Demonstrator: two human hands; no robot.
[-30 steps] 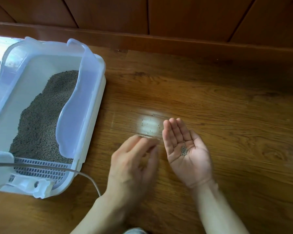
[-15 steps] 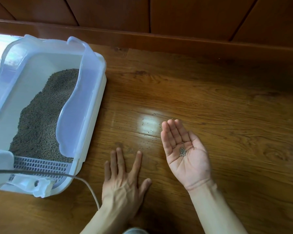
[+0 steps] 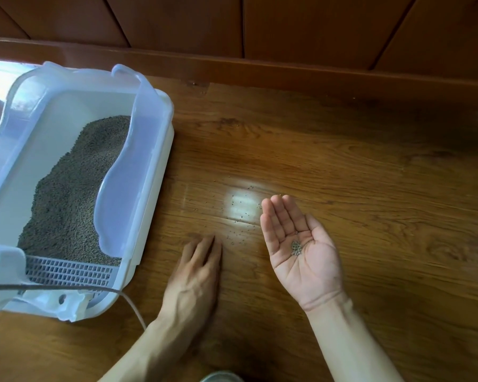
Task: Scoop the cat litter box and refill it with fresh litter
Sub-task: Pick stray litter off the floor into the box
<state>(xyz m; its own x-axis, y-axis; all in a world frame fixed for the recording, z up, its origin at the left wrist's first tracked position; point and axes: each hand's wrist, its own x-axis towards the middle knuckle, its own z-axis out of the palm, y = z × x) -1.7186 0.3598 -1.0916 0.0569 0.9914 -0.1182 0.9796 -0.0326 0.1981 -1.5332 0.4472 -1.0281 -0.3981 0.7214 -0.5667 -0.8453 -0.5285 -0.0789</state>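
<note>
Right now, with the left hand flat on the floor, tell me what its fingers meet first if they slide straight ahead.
The left hand points up-frame and slightly right. Its fingers would first meet the scattered litter grains on the wooden floor, then bare floor up to the baseboard, as far as this view shows.

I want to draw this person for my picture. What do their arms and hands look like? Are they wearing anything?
Both arms are bare as far as the picture shows: no sleeves, gloves or watch visible. The left hand shows its back, with raised veins and no rings that I can see. The right hand shows its palm, with creases across it and at the wrist. Both have slim fingers.
</note>
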